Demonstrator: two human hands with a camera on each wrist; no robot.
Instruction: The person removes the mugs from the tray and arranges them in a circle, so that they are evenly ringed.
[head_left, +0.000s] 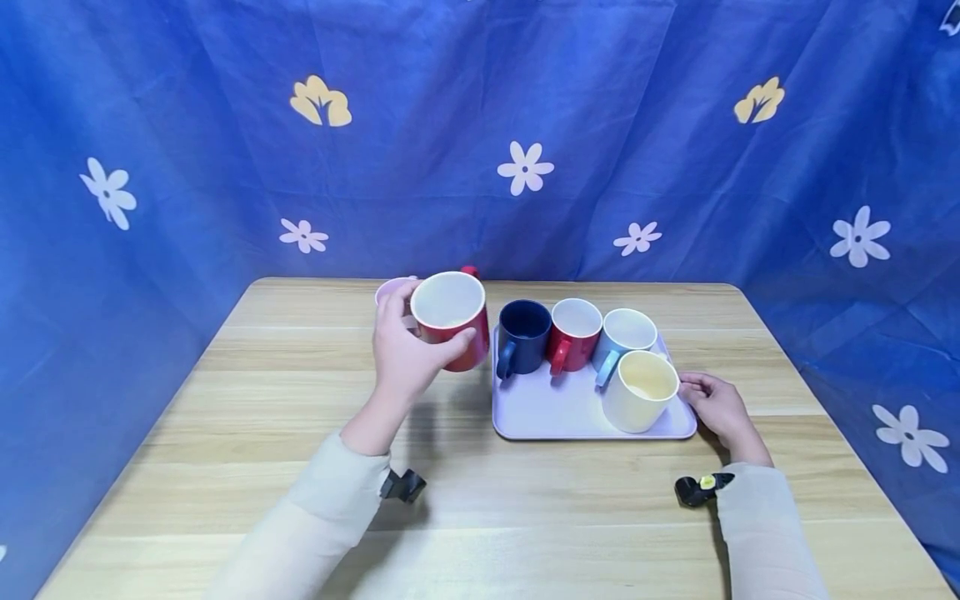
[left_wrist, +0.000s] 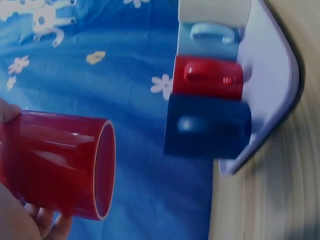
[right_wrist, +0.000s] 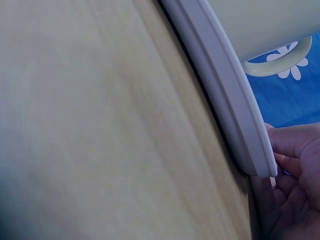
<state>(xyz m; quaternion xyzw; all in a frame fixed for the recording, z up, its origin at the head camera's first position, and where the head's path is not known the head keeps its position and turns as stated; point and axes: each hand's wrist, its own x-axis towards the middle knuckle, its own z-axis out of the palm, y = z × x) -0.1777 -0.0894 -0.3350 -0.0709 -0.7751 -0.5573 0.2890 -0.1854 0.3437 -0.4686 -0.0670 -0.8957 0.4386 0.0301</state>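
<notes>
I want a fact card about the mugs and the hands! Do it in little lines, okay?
Left hand: holds a big red mug in the air
Right hand: holds the edge of a lilac tray
On the tray: dark blue mug, smaller red mug, light blue mug, cream mug
Behind left hand: pink cup, partly hidden
Backdrop: blue cloth with flowers

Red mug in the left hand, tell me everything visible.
The red mug looks glossy and ceramic, with a white rim and interior, a pale-edged red base and a red handle on its far side. Roughly upright and seemingly empty, it is held above the table, left of the tray; the left hand grips its side.
</notes>
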